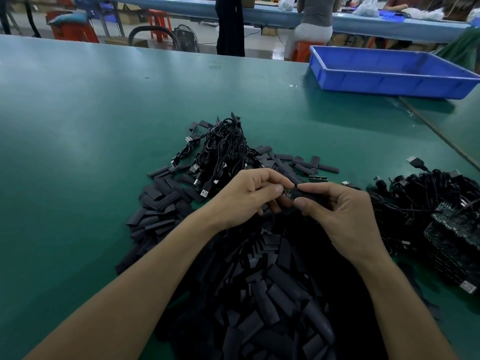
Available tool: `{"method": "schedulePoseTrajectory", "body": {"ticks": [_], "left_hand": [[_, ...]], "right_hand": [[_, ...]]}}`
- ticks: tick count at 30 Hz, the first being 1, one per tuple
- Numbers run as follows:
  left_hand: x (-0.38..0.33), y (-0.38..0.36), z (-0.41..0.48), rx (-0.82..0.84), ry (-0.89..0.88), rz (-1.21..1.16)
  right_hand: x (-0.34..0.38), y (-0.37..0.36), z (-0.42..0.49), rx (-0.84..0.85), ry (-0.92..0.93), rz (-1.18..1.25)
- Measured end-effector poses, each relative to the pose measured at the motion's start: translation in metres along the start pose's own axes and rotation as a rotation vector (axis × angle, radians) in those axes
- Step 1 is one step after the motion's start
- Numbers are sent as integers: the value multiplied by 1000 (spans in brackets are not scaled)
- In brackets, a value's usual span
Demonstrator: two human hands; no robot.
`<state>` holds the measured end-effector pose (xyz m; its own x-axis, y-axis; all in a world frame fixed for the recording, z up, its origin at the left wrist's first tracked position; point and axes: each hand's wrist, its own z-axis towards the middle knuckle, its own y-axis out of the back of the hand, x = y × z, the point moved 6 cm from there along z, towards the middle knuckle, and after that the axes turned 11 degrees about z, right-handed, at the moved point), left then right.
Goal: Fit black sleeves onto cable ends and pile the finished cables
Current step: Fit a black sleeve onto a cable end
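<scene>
Right hand (345,216): sleeve (309,195), axis L–R — left hand (246,198): cable end (287,194).

Single head-worn wide-angle view, facing forward and down, close over green table (78,113)
</scene>
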<state>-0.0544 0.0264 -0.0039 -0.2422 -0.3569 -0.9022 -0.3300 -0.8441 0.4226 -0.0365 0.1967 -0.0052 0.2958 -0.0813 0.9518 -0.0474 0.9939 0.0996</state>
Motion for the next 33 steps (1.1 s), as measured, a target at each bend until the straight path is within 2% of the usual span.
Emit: {"method": "schedulePoseTrajectory", "body": {"ticks": [6, 12, 26, 33], "left_hand": [[5, 0, 2, 31, -12, 33], [14, 9, 3, -114, 45, 173], [12, 3, 4, -73, 24, 124], [11, 4, 3, -74, -10, 119]], "right_hand": [[0, -3, -2, 8, 6, -2], [3, 2, -1, -51, 60, -58], [4, -1, -2, -38, 90, -80], [3, -2, -1, -24, 63, -2]]}}
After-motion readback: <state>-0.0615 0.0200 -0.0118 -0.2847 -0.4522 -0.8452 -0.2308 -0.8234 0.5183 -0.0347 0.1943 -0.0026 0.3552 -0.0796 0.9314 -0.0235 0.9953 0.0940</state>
